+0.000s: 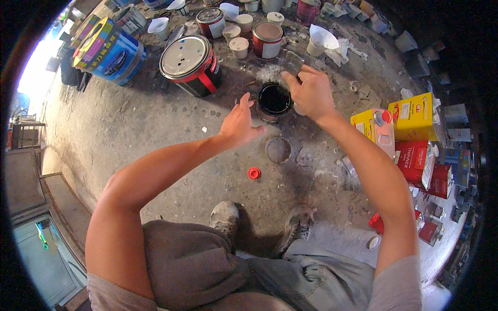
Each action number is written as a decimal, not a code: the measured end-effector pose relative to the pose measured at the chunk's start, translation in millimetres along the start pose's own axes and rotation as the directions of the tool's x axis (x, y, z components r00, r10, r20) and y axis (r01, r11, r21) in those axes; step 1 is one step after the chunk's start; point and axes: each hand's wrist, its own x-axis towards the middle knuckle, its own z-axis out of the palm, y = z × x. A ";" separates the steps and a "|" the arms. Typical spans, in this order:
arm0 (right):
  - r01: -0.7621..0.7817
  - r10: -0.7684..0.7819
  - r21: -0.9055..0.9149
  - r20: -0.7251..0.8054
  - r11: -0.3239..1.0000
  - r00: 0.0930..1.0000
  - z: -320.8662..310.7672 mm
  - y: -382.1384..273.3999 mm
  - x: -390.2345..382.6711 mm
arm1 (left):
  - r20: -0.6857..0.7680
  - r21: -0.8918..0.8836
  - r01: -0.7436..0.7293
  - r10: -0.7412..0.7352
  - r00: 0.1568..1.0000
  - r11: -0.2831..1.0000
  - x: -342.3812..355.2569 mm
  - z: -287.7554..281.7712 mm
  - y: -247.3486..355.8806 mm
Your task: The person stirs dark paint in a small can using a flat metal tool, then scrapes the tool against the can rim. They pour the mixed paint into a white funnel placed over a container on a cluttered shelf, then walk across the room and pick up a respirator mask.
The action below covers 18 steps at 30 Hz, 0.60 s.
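An open round can point(267, 116) stands on the floor in front of me, with dark, glossy black contents. At its left side is my left hand point(239, 123), its fingers spread and holding nothing; whether a fingertip touches the can I cannot tell. My right hand point(313, 95) is at the can's right rim with its fingers curled in. What they grip, if anything, is hidden. Nearer to me lies a round grey disc or mark point(278, 150) on the floor, and closer still a small red cap point(254, 173).
A large black-and-red paint can point(185, 58) and a blue bucket point(111, 52) stand at the far left. Smaller cans point(268, 39) and paper cups point(239, 47) line the back. On the right are yellow tins point(416, 116) and red tins point(415, 161). My shoes point(225, 217) are below.
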 end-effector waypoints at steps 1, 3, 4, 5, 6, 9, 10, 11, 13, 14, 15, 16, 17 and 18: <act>0.018 -0.018 -0.032 0.009 0.999 1.000 0.0 -0.3 -0.4 | 0.004 0.003 0.004 -0.004 1.000 1.000 0.1 0.6 -0.1; -0.081 0.081 0.006 0.023 0.997 0.996 -0.2 -0.8 -1.3 | -0.001 0.003 0.011 -0.011 1.000 1.000 -0.2 1.5 -0.7; -0.200 0.198 0.075 0.036 0.977 0.980 0.0 -1.2 -1.8 | -0.008 0.000 0.013 -0.013 1.000 1.000 -0.5 1.9 -1.2; -0.285 0.280 0.160 0.050 0.945 0.959 -0.2 -1.3 -2.0 | -0.004 -0.005 0.026 -0.026 1.000 1.000 -0.2 2.3 -1.5; -0.188 0.185 0.110 0.030 0.976 0.982 -0.1 -1.6 -2.2 | -0.010 -0.005 0.016 -0.016 1.000 1.000 0.2 2.5 -1.8; 0.090 -0.090 -0.001 -0.002 0.996 0.996 -0.6 -2.0 -3.1 | 0.009 -0.002 0.020 -0.020 1.000 1.000 0.6 2.4 -2.9; 0.105 -0.105 -0.044 0.005 0.993 0.994 -0.9 -2.0 -3.4 | 0.015 0.003 0.018 -0.018 1.000 1.000 1.1 2.5 -3.1; 0.109 -0.108 -0.102 0.015 0.989 0.994 -1.1 -2.0 -3.4 | 0.026 0.006 0.024 -0.024 0.999 1.000 1.3 2.5 -3.3; -0.138 0.137 0.026 0.056 0.990 0.989 -1.2 -1.8 -2.9 | 0.008 -0.005 0.022 -0.022 1.000 1.000 0.4 2.8 -3.8; -0.269 0.262 0.077 0.086 0.960 0.961 -1.3 -1.6 -2.5 | 0.011 -0.009 0.029 -0.029 1.000 1.000 0.5 3.0 -3.8; -0.172 0.168 0.055 0.071 0.984 0.983 -1.5 -1.3 -2.5 | 0.007 -0.011 0.019 -0.019 1.000 1.000 0.7 3.0 -4.0; -0.073 0.071 0.032 0.058 0.997 0.996 -1.7 -1.1 -2.7 | 0.011 -0.010 0.015 -0.015 1.000 1.000 0.8 2.9 -4.3; 0.018 -0.018 0.002 0.041 1.000 0.999 -1.5 -1.0 -2.8 | 0.017 -0.008 0.016 -0.016 1.000 1.000 0.7 2.7 -4.6; 0.054 -0.053 -0.014 0.047 0.998 0.997 -1.2 -1.1 -3.2 | 0.019 -0.003 0.013 -0.013 1.000 1.000 0.3 2.7 -4.9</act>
